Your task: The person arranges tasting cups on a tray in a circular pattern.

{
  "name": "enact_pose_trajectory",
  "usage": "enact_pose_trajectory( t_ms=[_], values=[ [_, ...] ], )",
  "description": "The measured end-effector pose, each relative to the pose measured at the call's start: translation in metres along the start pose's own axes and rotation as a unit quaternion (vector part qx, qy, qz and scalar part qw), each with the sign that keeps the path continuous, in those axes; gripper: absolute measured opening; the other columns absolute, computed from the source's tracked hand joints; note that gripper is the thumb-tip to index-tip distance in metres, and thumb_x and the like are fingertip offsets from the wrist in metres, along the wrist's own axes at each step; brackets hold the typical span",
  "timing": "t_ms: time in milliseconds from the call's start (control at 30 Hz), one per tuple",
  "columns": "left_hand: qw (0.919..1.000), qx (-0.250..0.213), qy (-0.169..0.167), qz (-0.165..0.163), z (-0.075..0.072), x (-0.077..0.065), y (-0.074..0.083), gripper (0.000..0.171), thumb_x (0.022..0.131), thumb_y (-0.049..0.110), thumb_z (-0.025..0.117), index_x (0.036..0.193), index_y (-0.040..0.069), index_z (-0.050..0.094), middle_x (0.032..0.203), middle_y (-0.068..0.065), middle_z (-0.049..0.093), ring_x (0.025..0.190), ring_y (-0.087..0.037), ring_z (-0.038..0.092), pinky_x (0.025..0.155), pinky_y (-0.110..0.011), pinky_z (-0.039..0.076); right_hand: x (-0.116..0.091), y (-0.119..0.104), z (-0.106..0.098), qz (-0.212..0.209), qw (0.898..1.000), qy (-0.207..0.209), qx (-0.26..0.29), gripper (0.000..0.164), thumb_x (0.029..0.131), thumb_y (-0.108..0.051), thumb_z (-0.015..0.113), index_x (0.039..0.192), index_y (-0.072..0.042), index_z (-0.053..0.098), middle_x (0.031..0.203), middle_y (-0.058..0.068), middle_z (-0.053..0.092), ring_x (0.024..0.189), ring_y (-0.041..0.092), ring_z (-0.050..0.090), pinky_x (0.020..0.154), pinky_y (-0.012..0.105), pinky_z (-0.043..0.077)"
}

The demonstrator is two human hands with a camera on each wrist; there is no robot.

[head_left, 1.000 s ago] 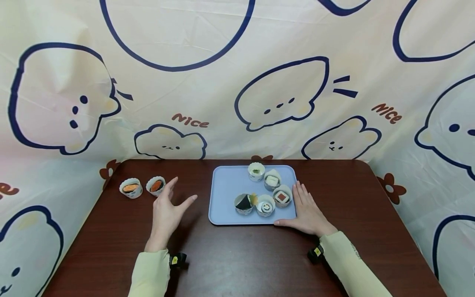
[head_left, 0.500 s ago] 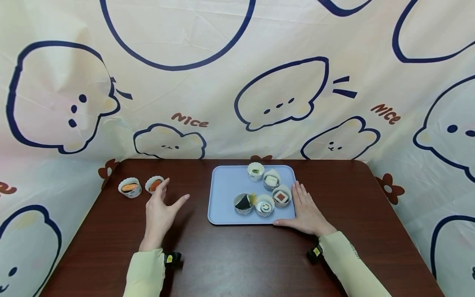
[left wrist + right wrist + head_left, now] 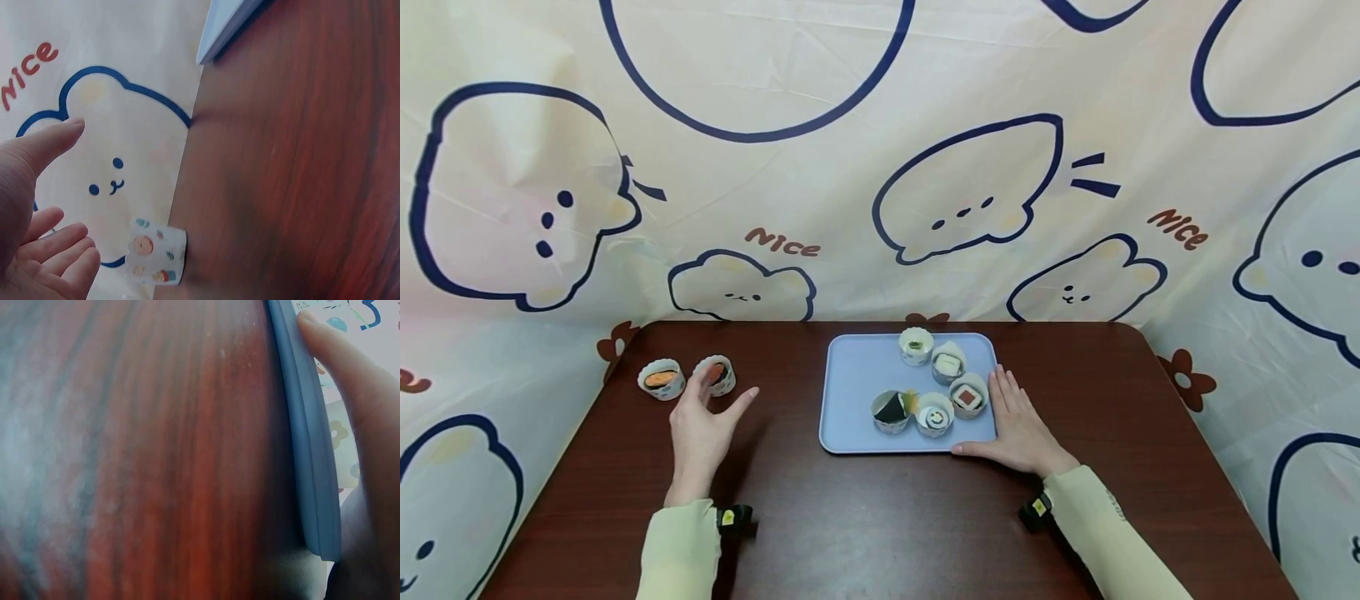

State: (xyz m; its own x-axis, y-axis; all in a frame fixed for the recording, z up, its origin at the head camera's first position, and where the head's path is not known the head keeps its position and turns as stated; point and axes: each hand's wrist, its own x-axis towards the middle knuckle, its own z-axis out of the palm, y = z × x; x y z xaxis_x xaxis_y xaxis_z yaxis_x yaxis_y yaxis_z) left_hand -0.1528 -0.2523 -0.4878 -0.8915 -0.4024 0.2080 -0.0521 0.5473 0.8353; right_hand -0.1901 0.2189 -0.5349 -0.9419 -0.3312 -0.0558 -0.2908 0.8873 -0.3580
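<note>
My left hand [image 3: 703, 429] hovers with thumb and fingers spread at a small patterned paper cup [image 3: 724, 380], its fingertips overlapping the cup's near side in the head view. An orange-red sushi-like piece sits in that cup. In the left wrist view the cup [image 3: 156, 255] stands upright beyond the fingers, with nothing held between them and the thumb. To its left is a second cup [image 3: 662, 381] with an orange-topped piece. My right hand [image 3: 1018, 425] lies straight-fingered along the right edge of a light blue tray [image 3: 853, 367], thumb at the near corner.
Several similar cups stand on the tray, including one with a dark triangular piece [image 3: 891, 408] and one with a white roll [image 3: 935, 417]. The dark wooden table [image 3: 880, 533] ends at a printed cloth backdrop [image 3: 835, 192].
My left hand has moved left and slightly down across the table, and its fingers now cover part of the right-hand cup of the pair. The right hand and tray stay put.
</note>
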Motion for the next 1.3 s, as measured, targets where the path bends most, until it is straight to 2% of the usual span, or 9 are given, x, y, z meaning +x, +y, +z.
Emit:
enact_pose_trajectory(
  t_ms=[200,533,667,867,1300],
  values=[
    [0.9998,0.005,0.014,-0.009,-0.009,0.005,-0.004,0.084,0.086,0.039,0.083,0.155,0.012,0.043,0.155,-0.011,0.044,0.141,-0.032,0.043,0.11,-0.049,0.038,-0.001,0.0,0.0,0.0,1.0,0.0,0.002,0.143,0.069,-0.093,0.058,0.162,0.0,0.003,0.169,0.016,-0.006,0.154,0.033,-0.006,0.121,0.055,0.008],
    [0.9995,0.009,0.03,-0.011,-0.016,0.015,-0.012,0.083,0.087,0.034,0.083,0.155,0.01,0.043,0.156,-0.01,0.043,0.141,-0.032,0.043,0.111,-0.046,0.037,-0.001,-0.001,0.0,0.003,1.0,-0.001,0.002,0.142,0.069,-0.093,0.058,0.162,0.0,0.004,0.169,0.016,-0.006,0.154,0.033,-0.005,0.121,0.055,0.008],
    [0.9995,0.01,0.023,-0.02,-0.018,0.018,-0.012,0.084,0.088,0.032,0.083,0.156,0.009,0.04,0.158,-0.011,0.041,0.143,-0.032,0.039,0.112,-0.049,0.036,0.0,0.001,0.001,0.004,1.0,-0.002,0.001,0.142,0.069,-0.093,0.058,0.162,0.0,0.004,0.169,0.015,-0.006,0.154,0.033,-0.005,0.121,0.054,0.007],
    [0.9991,0.021,0.011,-0.035,-0.017,0.023,-0.015,0.086,0.089,0.039,0.079,0.158,0.008,0.037,0.16,-0.013,0.037,0.144,-0.035,0.038,0.112,-0.053,0.035,0.001,0.001,0.002,0.003,1.0,0.002,0.0,0.142,0.069,-0.093,0.058,0.162,-0.001,0.003,0.169,0.015,-0.006,0.154,0.032,-0.005,0.121,0.054,0.008],
    [0.9977,0.051,0.004,-0.044,-0.013,0.037,-0.029,0.087,0.09,0.035,0.08,0.157,0.004,0.035,0.156,-0.021,0.04,0.14,-0.042,0.04,0.111,-0.056,0.035,0.0,0.001,0.001,0.007,1.0,0.0,0.003,0.143,0.068,-0.093,0.058,0.162,-0.001,0.002,0.169,0.014,-0.006,0.154,0.032,-0.006,0.121,0.054,0.007]
  ],
)
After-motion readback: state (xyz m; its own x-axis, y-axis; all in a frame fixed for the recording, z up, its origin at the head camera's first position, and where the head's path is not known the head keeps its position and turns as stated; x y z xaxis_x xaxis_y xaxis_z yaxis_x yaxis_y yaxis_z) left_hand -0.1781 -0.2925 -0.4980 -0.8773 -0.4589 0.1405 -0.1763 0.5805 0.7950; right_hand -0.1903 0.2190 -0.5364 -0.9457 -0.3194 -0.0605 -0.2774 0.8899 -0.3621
